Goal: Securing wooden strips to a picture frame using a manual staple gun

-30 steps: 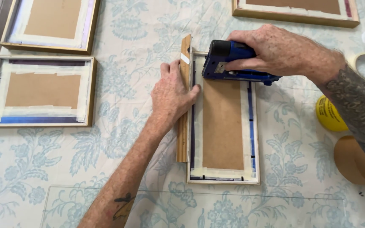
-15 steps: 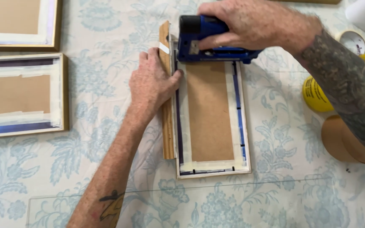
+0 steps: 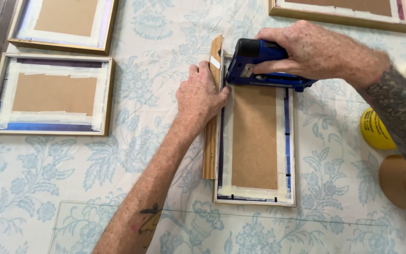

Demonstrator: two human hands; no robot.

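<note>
The right hand is wrapped tight around a blue staple gun, pressing it flat on the top end of a picture frame that lies face down on the flowered tablecloth. The left hand lies flat with fingers together, pushing a wooden strip against the frame's left edge, thumb touching the frame. Two more taped frames lie well apart to the left, a yellow roll and a brown tape roll to the right.
</note>
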